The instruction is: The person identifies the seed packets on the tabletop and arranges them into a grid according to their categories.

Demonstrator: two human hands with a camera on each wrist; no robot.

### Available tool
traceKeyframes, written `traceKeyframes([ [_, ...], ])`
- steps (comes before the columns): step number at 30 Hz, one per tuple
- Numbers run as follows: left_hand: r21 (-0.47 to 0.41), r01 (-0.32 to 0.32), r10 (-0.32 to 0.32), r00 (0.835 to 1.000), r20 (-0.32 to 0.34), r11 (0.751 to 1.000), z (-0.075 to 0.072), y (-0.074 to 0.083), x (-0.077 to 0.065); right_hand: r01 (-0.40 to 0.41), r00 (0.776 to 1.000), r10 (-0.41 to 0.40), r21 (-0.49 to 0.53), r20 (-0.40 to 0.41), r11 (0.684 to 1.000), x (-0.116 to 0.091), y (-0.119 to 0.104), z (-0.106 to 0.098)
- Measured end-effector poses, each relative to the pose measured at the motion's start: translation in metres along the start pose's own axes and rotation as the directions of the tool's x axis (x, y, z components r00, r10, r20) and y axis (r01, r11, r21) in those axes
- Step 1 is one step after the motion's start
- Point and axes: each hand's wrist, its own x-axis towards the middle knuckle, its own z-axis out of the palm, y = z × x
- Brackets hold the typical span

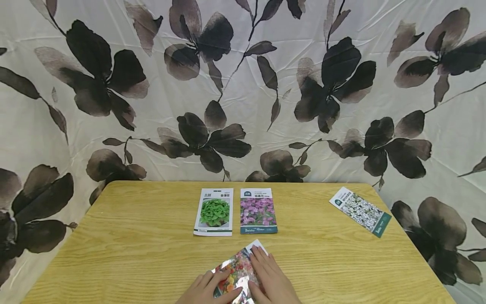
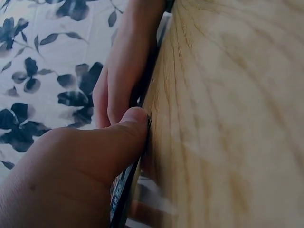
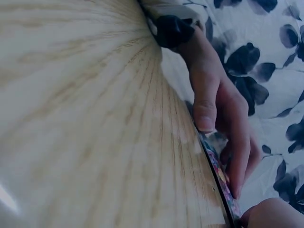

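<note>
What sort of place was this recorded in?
Probably an improvised indoor recording spot: a floral-print cloth hangs behind a wood-grain table, with printed plant packets lying on it.

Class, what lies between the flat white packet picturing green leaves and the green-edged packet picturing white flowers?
In the head view, a flat rectangular packet picturing purple flowers lies between them, with bare yellow wooden tabletop on both sides.

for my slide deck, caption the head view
Left hand and right hand touch a glossy, rectangular, multicoloured floral packet on a yellow wood-grain table.
</note>
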Motion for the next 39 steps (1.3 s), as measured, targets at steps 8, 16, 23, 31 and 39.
traceKeyframes([
  [8, 0.120, -0.023, 0.028, 0.999, -0.035, 0.993, -0.001, 0.000, 0.000, 0.017, 0.999, -0.019, 0.048, 0.035, 0.999, 0.007, -0.002, 0.000],
  [16, 0.060, -0.032, 0.035, 0.998, -0.050, 0.998, 0.000, 0.000, 0.001, 0.058, 0.998, -0.058, 0.010, 0.014, 0.998, 0.013, -0.002, 0.003],
  [23, -0.025, -0.074, 0.071, 0.993, -0.095, 0.997, 0.002, -0.001, 0.001, 0.089, 0.996, -0.090, 0.019, 0.011, 0.996, 0.017, -0.003, 0.005],
  [31, -0.095, -0.157, 0.136, 0.971, -0.198, 0.983, 0.007, -0.004, 0.003, 0.107, 0.994, -0.107, 0.045, 0.006, 0.993, 0.022, -0.005, 0.007],
  [39, -0.051, -0.234, 0.208, 0.931, -0.301, 0.971, 0.013, -0.003, 0.008, 0.172, 0.985, -0.172, 0.099, -0.003, 0.980, 0.028, -0.006, 0.009],
])
